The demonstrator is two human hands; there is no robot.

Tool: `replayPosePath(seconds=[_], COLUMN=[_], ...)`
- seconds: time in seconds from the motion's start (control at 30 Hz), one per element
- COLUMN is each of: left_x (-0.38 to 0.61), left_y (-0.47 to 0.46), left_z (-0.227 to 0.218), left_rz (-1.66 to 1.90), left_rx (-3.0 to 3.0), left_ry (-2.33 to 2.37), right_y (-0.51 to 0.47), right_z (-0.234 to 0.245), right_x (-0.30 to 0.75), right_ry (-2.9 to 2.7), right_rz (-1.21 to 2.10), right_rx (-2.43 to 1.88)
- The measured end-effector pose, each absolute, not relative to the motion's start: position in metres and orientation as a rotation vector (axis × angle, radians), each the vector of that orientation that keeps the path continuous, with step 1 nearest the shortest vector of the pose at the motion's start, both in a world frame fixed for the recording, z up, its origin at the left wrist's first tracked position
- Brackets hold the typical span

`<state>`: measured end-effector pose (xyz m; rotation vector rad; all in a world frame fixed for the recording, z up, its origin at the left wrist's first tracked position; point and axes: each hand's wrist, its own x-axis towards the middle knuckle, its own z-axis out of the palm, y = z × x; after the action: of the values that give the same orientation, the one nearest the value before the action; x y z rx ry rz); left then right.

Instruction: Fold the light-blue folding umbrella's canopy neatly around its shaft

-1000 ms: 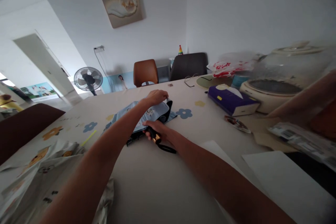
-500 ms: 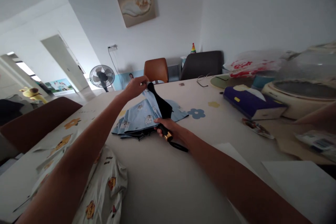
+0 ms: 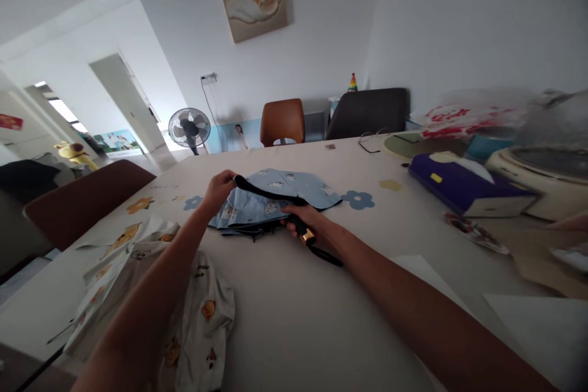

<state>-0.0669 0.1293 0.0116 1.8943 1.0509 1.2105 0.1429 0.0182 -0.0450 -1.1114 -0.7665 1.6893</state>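
Note:
A light-blue folding umbrella (image 3: 257,205) with small cartoon prints lies half folded on the table, its black underside showing along a turned edge. My right hand (image 3: 301,220) is wrapped round its black handle, which has a gold band and a dark wrist strap below. Pinched in my left hand (image 3: 222,187) is a corner of the canopy, at the umbrella's left side. Under my left forearm lies a white cloth (image 3: 206,306) with cartoon bear prints.
On the right of the table (image 3: 285,318) are a purple tissue box (image 3: 459,187), a cream round appliance (image 3: 528,177), a plastic bag (image 3: 473,113), glasses (image 3: 370,142) and white paper sheets (image 3: 537,318). Chairs (image 3: 282,121) and a standing fan (image 3: 189,128) are beyond. Part of another hand shows at the right edge.
My left hand has moved left and down, drawing the canopy corner with it, so the fold that stood up lies lower and flatter. My right hand keeps its hold on the handle.

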Motion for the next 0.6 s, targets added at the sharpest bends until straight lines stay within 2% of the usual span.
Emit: replayPosePath(seconds=[0.17,0.6], left_x=[-0.075,-0.079], left_y=[0.127,0.133], left_z=[-0.009,-0.014], left_rz=[1.164,1.174], left_rx=[1.856,1.710], left_ry=[1.118,1.078], right_y=[0.019,0.006], right_z=[-0.045,-0.021], right_x=[0.145,0.151], right_ry=[-0.714,-0.705], right_rz=[1.763,1.934], right_rx=[-1.019,-0.798])
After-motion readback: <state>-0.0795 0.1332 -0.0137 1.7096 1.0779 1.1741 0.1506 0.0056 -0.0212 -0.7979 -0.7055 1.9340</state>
